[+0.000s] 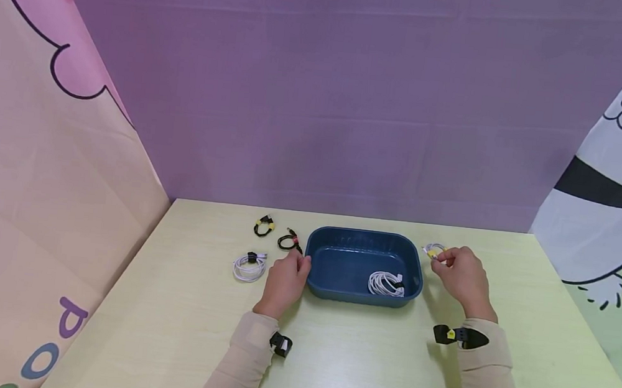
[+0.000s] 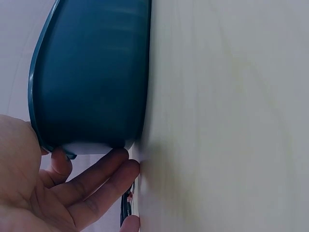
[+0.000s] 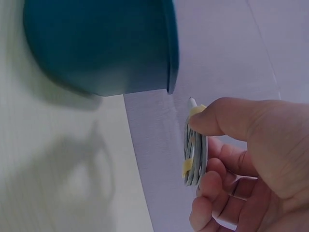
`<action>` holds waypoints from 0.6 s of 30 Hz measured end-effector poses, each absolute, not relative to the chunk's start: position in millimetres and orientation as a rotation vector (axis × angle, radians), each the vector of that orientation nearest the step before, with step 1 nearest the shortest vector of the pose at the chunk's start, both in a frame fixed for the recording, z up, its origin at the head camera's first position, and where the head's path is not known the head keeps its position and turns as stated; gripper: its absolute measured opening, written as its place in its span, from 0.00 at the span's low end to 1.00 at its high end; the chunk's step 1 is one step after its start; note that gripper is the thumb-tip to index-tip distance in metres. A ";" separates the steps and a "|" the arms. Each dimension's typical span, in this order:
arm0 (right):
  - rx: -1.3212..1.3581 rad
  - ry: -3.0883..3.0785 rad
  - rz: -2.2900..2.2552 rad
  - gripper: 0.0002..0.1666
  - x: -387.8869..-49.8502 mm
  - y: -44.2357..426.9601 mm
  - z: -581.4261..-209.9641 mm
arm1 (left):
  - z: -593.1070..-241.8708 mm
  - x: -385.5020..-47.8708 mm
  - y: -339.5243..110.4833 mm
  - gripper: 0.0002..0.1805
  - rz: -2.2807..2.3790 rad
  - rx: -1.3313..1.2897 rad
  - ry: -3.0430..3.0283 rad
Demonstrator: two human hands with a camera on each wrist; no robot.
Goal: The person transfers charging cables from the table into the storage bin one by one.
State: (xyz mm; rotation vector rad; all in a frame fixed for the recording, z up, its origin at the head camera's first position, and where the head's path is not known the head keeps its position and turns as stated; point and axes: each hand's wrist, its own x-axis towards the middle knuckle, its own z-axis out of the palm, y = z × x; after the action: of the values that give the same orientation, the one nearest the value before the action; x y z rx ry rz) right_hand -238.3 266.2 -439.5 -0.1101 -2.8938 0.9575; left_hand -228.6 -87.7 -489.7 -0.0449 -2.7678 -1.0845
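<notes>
Right wrist view, and there's the white cable coil (image 3: 197, 150) in your right hand (image 1: 463, 277), pinched at a yellow tie (image 3: 197, 110); a firm squeeze there should stop the loops springing loose. That hand angles inward, fingers curled, while your left hand (image 1: 284, 282) grips the blue tray (image 1: 335, 295) between them.

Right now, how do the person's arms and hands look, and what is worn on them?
The left sleeve and right sleeve are long and beige. The left hand and right hand wear no gloves. The left black wrist band bears a whitish patch, the right black wrist band a yellow mark.
</notes>
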 end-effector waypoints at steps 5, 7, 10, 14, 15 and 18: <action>-0.082 -2.865 0.940 0.15 -237.6 265.7 -436.8 | -489.7 -229.0 -87.1 0.16 -1.095 -0.047 -2.766; -0.077 -2.859 0.937 0.15 -237.3 265.3 -435.2 | -489.9 -229.2 -87.0 0.16 -1.097 -0.049 -2.764; -0.070 -2.856 0.932 0.15 -236.6 263.9 -432.1 | -490.6 -229.8 -86.8 0.15 -1.099 -0.050 -2.762; -0.058 -2.849 0.931 0.15 -235.0 260.9 -427.8 | -490.2 -230.0 -87.0 0.16 -1.103 -0.046 -2.764; -0.056 -2.846 0.932 0.15 -234.6 260.2 -426.9 | -490.3 -230.0 -87.2 0.16 -1.102 -0.044 -2.766; -0.046 -2.844 0.923 0.15 -233.9 258.4 -425.3 | -490.0 -229.7 -87.5 0.16 -1.100 -0.039 -2.768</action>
State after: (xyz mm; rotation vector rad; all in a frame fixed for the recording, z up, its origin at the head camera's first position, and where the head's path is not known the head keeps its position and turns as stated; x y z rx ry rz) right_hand -233.9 258.4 -425.3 -0.0464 -2.8443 0.9229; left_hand -229.7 -87.5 -490.0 -0.0391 -2.7680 -1.1000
